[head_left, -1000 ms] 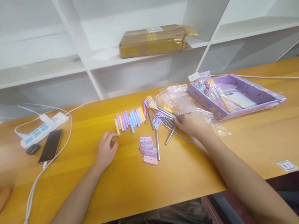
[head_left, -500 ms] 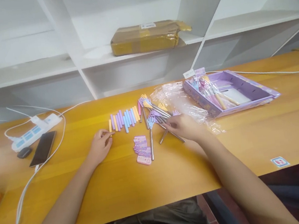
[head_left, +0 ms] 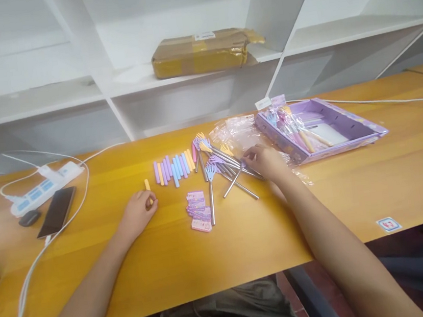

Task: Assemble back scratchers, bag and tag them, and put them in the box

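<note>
My left hand point(head_left: 139, 211) has its fingers closed on the lower end of a small yellow stick point(head_left: 147, 184), just left of a row of purple, yellow and blue sticks point(head_left: 174, 168). My right hand point(head_left: 264, 162) pinches the purple hand-shaped head of a back scratcher point(head_left: 233, 182), whose metal rod slants down to the left. Beneath and beside it lies a pile of other back scratchers point(head_left: 221, 161) with metal rods and blue, yellow and purple heads. A blue-headed back scratcher point(head_left: 211, 194) lies apart, beside a small stack of pink and purple printed cards point(head_left: 198, 211).
Crumpled clear plastic point(head_left: 241, 129) lies behind the pile. At the right, a purple tray box point(head_left: 359, 125) holds a bagged set of back scratchers point(head_left: 296, 130). A phone point(head_left: 56, 212), a power strip point(head_left: 47, 186) and white cables stand left. A taped carton point(head_left: 199, 54) rests on the shelf.
My left hand has taken hold of the end yellow stick and drawn it leftward away from the row. My right hand has lifted a purple-headed back scratcher's head slightly. The view has shifted.
</note>
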`<move>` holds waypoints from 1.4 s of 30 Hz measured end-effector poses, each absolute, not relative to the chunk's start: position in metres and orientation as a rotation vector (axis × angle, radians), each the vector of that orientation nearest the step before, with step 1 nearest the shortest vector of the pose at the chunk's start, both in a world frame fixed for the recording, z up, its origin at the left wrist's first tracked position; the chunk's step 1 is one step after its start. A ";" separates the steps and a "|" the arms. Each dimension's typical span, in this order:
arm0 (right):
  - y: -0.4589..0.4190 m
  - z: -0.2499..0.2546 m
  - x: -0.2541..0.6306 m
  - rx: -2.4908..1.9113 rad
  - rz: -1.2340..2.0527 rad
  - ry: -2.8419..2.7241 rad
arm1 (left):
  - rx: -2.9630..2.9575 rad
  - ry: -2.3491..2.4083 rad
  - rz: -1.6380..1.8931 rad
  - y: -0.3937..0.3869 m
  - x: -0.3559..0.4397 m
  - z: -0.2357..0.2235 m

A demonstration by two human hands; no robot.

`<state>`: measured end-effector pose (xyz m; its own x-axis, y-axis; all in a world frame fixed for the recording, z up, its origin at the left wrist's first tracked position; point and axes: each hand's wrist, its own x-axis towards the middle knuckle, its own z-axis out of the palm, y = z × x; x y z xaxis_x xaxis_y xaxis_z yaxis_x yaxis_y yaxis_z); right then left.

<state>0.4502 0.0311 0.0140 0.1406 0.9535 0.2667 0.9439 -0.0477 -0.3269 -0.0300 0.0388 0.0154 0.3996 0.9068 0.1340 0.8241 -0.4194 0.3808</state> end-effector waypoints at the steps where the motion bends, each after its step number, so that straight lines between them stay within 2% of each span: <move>1: 0.032 0.013 0.451 -2.001 0.039 -1.813 | 2.409 1.519 0.464 0.038 -0.030 0.016; 7: 0.031 0.012 0.441 -2.037 0.119 -1.798 | 2.412 1.504 0.422 0.034 -0.030 0.018; 14: 0.037 0.004 0.430 -2.194 0.018 -1.742 | 2.382 1.512 0.419 0.032 -0.031 0.017; 27: 0.042 0.017 0.444 -2.211 0.169 -1.590 | 2.333 1.494 0.424 0.033 -0.029 0.023; 38: 0.041 0.030 0.463 -1.869 -0.223 -1.066 | 2.309 1.611 0.378 0.026 -0.028 0.024; 42: 0.038 0.040 0.448 -1.474 -0.038 -0.854 | 2.169 1.877 0.274 0.022 -0.026 0.028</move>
